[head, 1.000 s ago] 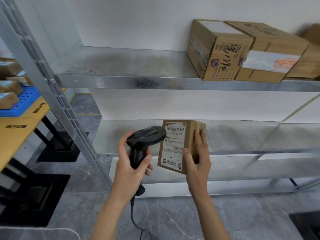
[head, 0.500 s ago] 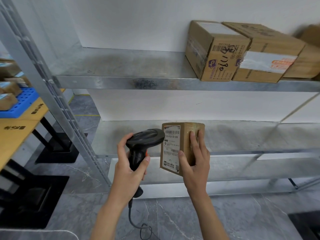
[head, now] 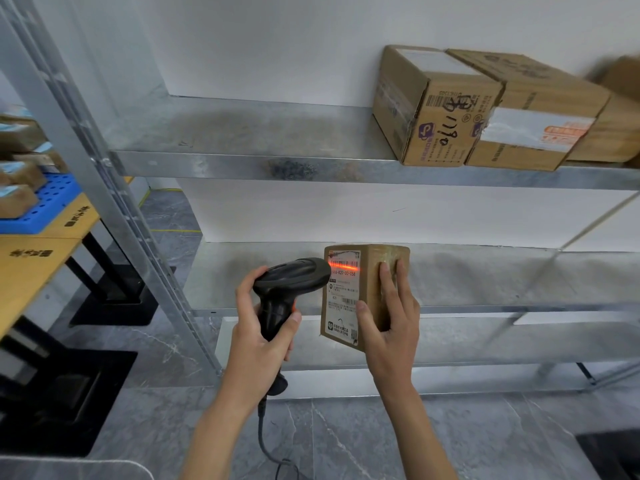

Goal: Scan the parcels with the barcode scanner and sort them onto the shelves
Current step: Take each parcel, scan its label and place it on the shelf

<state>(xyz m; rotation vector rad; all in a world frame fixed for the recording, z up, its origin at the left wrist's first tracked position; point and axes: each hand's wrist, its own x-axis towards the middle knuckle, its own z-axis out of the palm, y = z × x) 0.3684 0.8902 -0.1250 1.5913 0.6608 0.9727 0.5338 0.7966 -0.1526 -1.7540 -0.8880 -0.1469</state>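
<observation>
My right hand point(head: 389, 327) grips a small brown parcel point(head: 372, 271) upright in front of the lower metal shelf point(head: 485, 282), thumb on its white label side, fingers on the taped side. My left hand point(head: 258, 344) holds a black corded barcode scanner point(head: 289, 289) by the handle, its head almost touching the label. A red scan line lies across the barcode at the label's top. On the upper shelf point(head: 242, 164), at the right, stand two cardboard parcels point(head: 433, 109) point(head: 533, 119) side by side.
A further box point(head: 620, 126) sits blurred at the far right of the upper shelf. The rack's slanted steel post point(head: 114, 216) runs down the left. Beyond it a yellow table point(head: 31, 265) carries a blue tray point(head: 41, 209) with several small parcels. Grey tiled floor lies below.
The parcel has been turned a little so its label faces the scanner more squarely. The scanner's red line now glows on the barcode; earlier it was not lit.
</observation>
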